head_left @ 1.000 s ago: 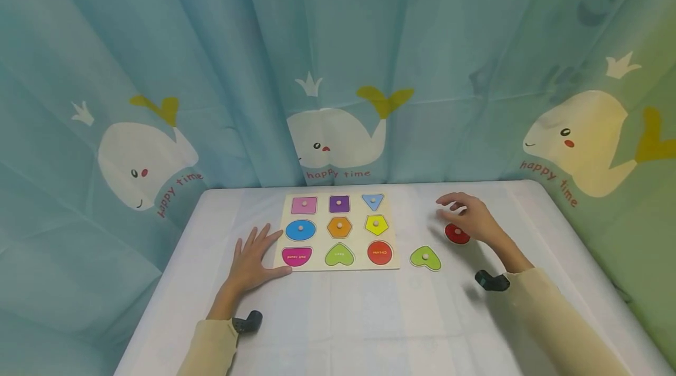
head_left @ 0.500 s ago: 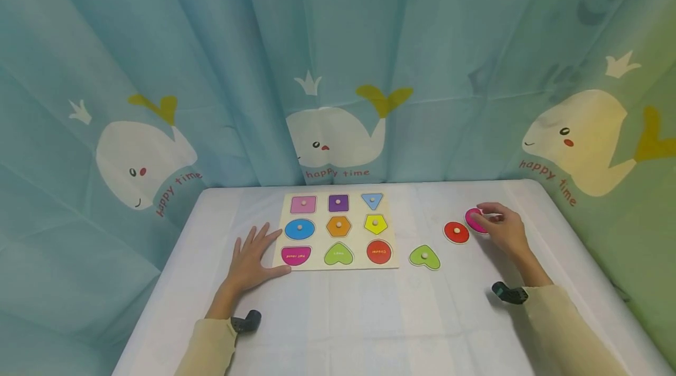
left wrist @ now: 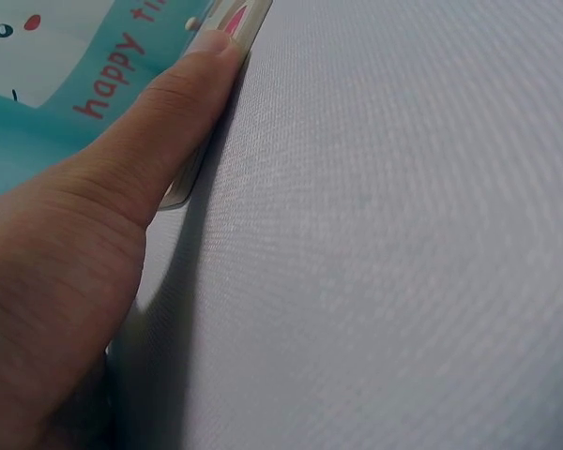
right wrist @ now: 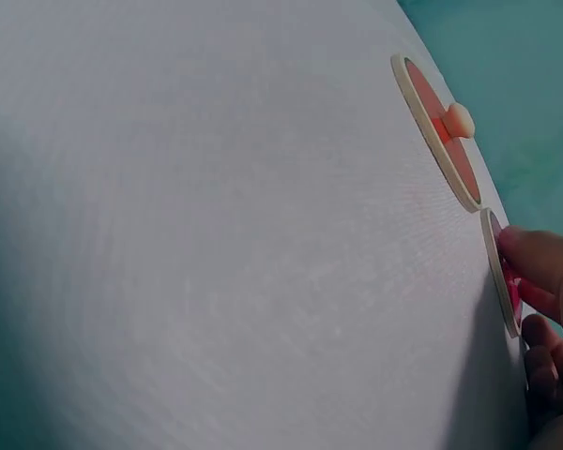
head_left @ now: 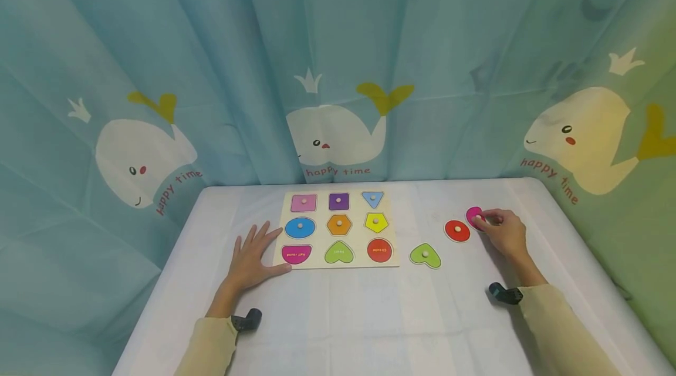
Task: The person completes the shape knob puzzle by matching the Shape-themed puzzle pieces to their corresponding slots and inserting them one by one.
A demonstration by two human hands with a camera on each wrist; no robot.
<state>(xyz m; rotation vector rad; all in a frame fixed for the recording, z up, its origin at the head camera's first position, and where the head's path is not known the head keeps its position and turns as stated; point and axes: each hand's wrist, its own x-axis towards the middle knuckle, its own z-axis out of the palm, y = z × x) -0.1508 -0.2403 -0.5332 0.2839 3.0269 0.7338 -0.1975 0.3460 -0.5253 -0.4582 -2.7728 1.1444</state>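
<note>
My left hand (head_left: 254,263) lies with fingers spread at the left edge of a cream shape-puzzle board (head_left: 359,241). In the left wrist view the thumb (left wrist: 183,94) rests on the board's near corner. At the right, my right hand (head_left: 507,234) pinches the knob of a magenta half-round puzzle piece (head_left: 473,212), with the fingers covering part of it. The right wrist view shows that piece (right wrist: 493,258) flat at the table, thumb and fingers at its knob. Just left of it lies a red circle piece (head_left: 457,231) with a pale knob.
A green heart piece (head_left: 425,256) lies between the board and the red circle. Knobbed pieces, such as the blue oval (head_left: 300,227) and yellow pentagon (head_left: 377,223), sit in the board's upper rows; its front row shows printed half-round, heart and circle spots. A whale-print curtain (head_left: 454,71) hangs behind the table.
My right hand has moved right, from above the red circle piece to the magenta half-round piece, and now pinches its knob. My left hand has stayed at the board.
</note>
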